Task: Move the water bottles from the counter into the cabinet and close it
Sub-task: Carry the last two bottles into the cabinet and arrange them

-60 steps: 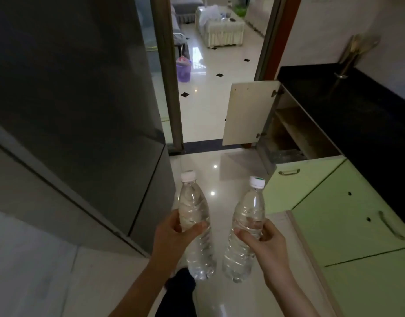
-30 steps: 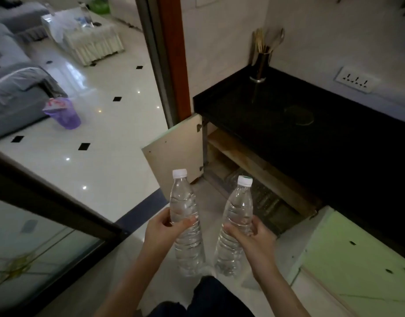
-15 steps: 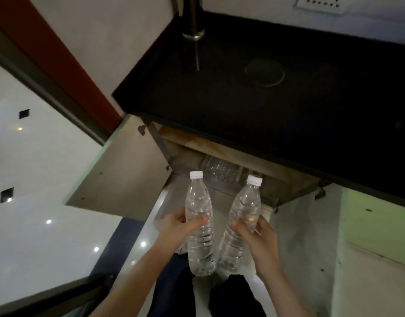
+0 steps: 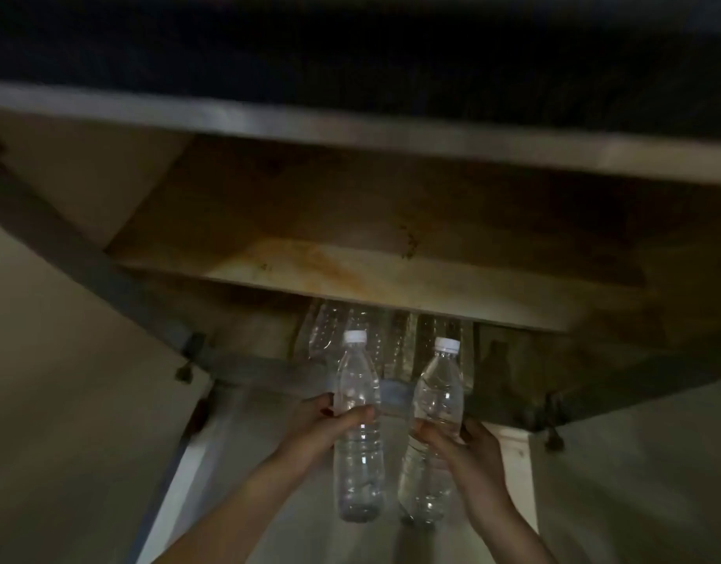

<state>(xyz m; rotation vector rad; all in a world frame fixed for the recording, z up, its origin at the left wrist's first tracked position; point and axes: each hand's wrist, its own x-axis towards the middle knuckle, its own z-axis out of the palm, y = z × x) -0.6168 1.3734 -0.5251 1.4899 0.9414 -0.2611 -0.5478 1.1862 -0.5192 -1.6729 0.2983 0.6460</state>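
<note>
I hold two clear water bottles with white caps upright in front of the open cabinet. My left hand [image 4: 324, 427] grips the left bottle [image 4: 358, 462] around its middle. My right hand [image 4: 470, 453] grips the right bottle [image 4: 434, 400] the same way. Both bottles are just outside the cabinet's lower opening. Inside, below the stained wooden shelf [image 4: 371, 274], several clear bottles [image 4: 350, 331] stand in the dark lower compartment, partly hidden by the shelf. The image is blurred.
The cabinet door [image 4: 66, 400] stands open on the left, hinged at a grey frame post [image 4: 106, 274]. The black countertop [image 4: 350, 54] overhangs above. A pale green cabinet front [image 4: 655, 482] is at the right. White tiled floor [image 4: 269, 425] lies below.
The view has dropped lower and closer to the cabinet. Both hands carried the bottles forward, up to the lower opening. The grips are unchanged.
</note>
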